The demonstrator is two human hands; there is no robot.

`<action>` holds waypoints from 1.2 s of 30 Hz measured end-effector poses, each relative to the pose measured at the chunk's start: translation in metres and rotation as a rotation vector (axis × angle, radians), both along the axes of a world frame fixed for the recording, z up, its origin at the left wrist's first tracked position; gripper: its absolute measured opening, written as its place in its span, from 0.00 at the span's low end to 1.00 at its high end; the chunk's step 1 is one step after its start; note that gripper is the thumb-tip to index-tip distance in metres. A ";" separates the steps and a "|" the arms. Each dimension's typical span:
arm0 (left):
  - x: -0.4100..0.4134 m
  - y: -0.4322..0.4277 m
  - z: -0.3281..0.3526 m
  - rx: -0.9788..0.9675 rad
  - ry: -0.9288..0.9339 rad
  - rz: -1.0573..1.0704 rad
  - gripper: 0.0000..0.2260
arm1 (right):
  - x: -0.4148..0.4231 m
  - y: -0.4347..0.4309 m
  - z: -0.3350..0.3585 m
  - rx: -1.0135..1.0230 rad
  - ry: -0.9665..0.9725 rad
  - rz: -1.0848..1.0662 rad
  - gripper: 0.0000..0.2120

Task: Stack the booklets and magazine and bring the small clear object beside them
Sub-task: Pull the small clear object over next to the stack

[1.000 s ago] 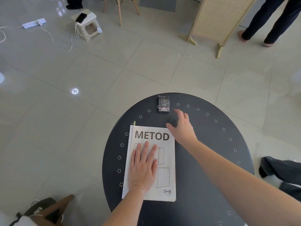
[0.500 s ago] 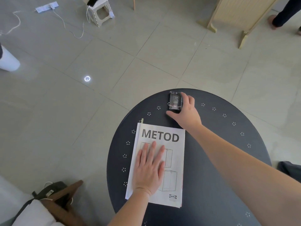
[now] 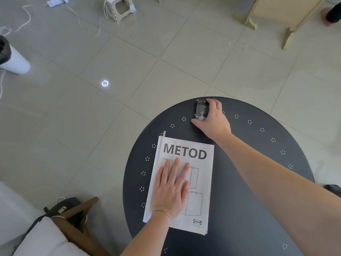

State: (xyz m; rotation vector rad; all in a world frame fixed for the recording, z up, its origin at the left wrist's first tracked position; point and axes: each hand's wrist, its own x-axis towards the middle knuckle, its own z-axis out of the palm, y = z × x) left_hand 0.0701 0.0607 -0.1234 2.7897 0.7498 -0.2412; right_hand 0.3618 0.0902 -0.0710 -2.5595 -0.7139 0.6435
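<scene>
A stack of booklets (image 3: 200,174) with a white "METOD" cover on top lies on the left part of the round dark table (image 3: 258,209). My left hand (image 3: 170,189) rests flat on the cover, fingers spread. The small clear object (image 3: 201,110), a rectangular block with a printed label, sits at the table's far edge. My right hand (image 3: 214,121) is wrapped around it, thumb at its near end and fingers over its far right side. The object still touches the table.
A wooden chair with a white cushion (image 3: 60,230) stands left of the table. On the tiled floor lie a small stool (image 3: 120,7), cables, a white cylinder (image 3: 13,60) and a wooden screen's feet (image 3: 287,36). A person's foot (image 3: 330,13) shows at the top right.
My right hand reached from near the booklet's top edge to the clear object and closed around it. My left hand stayed flat on the cover. The camera tilted down.
</scene>
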 end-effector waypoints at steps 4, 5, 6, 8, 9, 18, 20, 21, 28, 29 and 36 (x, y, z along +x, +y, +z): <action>0.001 -0.001 0.000 0.006 0.008 0.005 0.29 | 0.002 0.002 0.001 0.000 0.013 -0.010 0.43; 0.001 -0.001 0.000 0.007 0.008 0.006 0.29 | 0.002 0.002 0.002 -0.005 0.020 -0.013 0.43; 0.001 -0.001 0.000 0.008 0.005 0.007 0.29 | 0.002 0.001 0.004 -0.011 0.027 -0.014 0.43; 0.001 0.000 0.000 0.010 0.005 0.012 0.29 | 0.002 -0.002 0.006 -0.016 0.046 -0.009 0.43; 0.001 0.000 0.001 0.012 0.005 0.011 0.29 | 0.001 -0.007 0.008 -0.016 0.055 -0.007 0.43; 0.002 -0.003 0.005 0.022 0.000 0.019 0.29 | -0.011 -0.059 0.028 -0.010 0.042 -0.040 0.41; 0.002 -0.003 0.006 0.022 -0.003 0.023 0.29 | -0.017 -0.077 0.031 -0.004 0.049 -0.063 0.41; 0.002 -0.003 0.006 0.021 -0.003 0.027 0.28 | -0.021 -0.087 0.032 -0.002 0.056 -0.077 0.41; 0.002 -0.004 0.010 0.044 -0.013 0.033 0.28 | -0.063 -0.157 0.030 -0.001 0.082 -0.091 0.39; 0.001 -0.005 0.011 0.046 -0.015 0.035 0.28 | -0.071 -0.165 0.029 -0.004 0.085 -0.093 0.40; 0.001 -0.009 0.015 0.057 -0.035 0.039 0.27 | -0.115 -0.215 0.025 -0.020 0.098 -0.109 0.43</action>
